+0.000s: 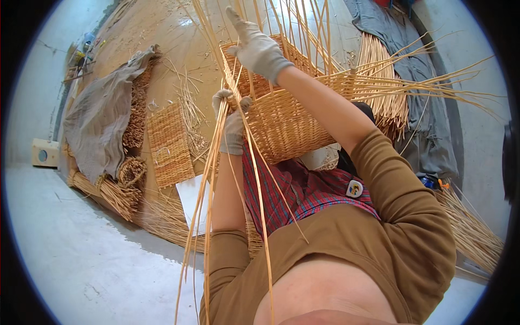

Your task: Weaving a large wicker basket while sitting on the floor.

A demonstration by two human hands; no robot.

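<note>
A half-woven wicker basket point(290, 124) rests across my lap, its upright willow rods rising from the far wall. My left hand point(233, 124), in a pale work glove, is wrapped round a bundle of willow rods point(215, 146) at the basket's left corner. Their long ends hang down past my left forearm. Above the basket's opening is my right hand point(262, 54), gloved too, its fingers stretched out toward the far left and its thumb apart. It appears to hold nothing. The basket's far inner wall is partly hidden behind this hand and forearm.
A flat woven panel point(169, 143) lies on the floor at left, near a grey cloth point(103, 119) over bundled rods. A white sheet point(193, 200) lies by my left arm. Long rods stick out at right over another rod bundle point(384, 81) under dark cloth point(428, 119).
</note>
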